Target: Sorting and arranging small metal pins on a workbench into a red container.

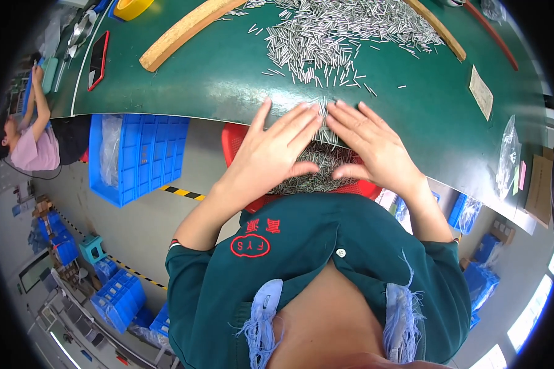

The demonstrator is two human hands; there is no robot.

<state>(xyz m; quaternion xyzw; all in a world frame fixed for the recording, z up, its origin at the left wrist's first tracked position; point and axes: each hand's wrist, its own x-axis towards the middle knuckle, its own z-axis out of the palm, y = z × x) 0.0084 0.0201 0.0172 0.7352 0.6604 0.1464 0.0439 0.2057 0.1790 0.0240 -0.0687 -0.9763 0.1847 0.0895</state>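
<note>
My left hand [277, 144] lies flat at the near edge of the green table, its fingers stretched out. Across from it, my right hand [372, 142] is also stretched out, fingertips on the table. Between the two hands a narrow stream of small metal pins [330, 134] runs over the table edge. Just below, a red basket [232, 140] holds many more pins [321, 175]; my palms and thumbs hang over it. A big heap of the same silver pins [326, 46] is spread on the table beyond my fingertips. Neither hand grips anything visible.
Two wooden strips [181, 34] [440, 31] flank the heap. A red-edged phone [98, 60] and yellow tape roll [131, 7] lie at left, a paper card [481, 92] and plastic bag [508, 157] at right. Blue crates [138, 157] stand below the table; another person [34, 138] is at far left.
</note>
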